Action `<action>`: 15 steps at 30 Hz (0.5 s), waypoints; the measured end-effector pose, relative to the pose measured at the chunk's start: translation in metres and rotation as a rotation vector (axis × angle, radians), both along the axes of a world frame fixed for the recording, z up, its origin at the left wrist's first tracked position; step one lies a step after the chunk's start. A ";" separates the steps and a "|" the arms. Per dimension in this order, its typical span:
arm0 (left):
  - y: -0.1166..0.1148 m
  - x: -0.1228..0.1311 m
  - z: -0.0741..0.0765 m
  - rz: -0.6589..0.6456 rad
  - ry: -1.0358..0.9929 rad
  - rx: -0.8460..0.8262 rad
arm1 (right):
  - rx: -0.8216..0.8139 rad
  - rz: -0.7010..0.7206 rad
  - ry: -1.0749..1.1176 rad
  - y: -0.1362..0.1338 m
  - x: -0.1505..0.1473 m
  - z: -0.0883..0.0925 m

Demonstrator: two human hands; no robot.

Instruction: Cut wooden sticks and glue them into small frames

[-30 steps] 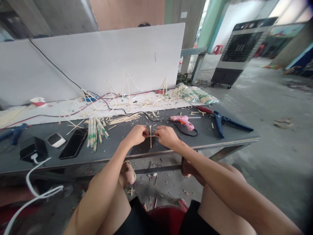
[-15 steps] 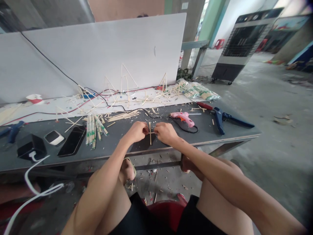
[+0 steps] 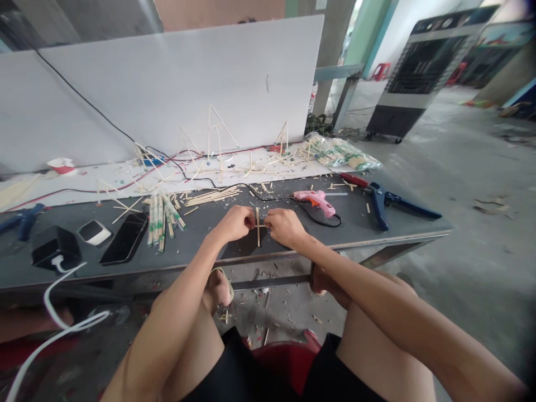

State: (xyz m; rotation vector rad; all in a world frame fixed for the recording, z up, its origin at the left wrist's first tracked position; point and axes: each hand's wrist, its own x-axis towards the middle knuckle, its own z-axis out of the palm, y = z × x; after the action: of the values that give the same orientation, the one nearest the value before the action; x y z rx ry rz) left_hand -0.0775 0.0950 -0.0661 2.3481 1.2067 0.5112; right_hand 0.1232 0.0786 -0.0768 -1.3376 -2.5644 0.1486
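Observation:
Two short wooden sticks form a stick cross (image 3: 258,235) just above or on the dark table, one piece running away from me and the other sideways. My left hand (image 3: 238,223) is closed in a pinch at the cross's left end. At its right end my right hand (image 3: 285,226) pinches the crosspiece between thumb and fingers. Beyond the right hand lies a pink glue gun (image 3: 316,202) with its cord. Loose wooden sticks (image 3: 213,196) are piled behind the left hand, and wrapped bundles of sticks (image 3: 157,223) lie to the left.
Blue-handled cutters (image 3: 379,206) lie at the right of the table (image 3: 201,237). On the left are a phone (image 3: 124,239), a white device (image 3: 94,232) and a black box (image 3: 56,245) with a white cable. Stick frames (image 3: 220,142) and bagged sticks (image 3: 341,152) stand along the white board (image 3: 167,95).
The view has shifted slightly. Both hands keep the same pinch on the stick cross, with no clear movement of it.

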 end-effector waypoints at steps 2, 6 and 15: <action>0.000 0.000 0.000 0.003 -0.004 -0.008 | 0.003 0.004 0.002 0.000 0.000 -0.001; 0.000 0.001 0.001 0.005 -0.013 -0.018 | 0.015 0.007 0.002 0.001 0.000 -0.002; -0.002 0.002 0.003 0.008 -0.007 -0.007 | 0.008 -0.005 -0.022 -0.001 -0.001 0.001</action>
State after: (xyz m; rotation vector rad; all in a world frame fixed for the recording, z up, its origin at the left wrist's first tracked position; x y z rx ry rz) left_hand -0.0753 0.0934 -0.0633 2.3351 1.2134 0.5166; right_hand 0.1218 0.0780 -0.0756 -1.3506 -2.5767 0.1236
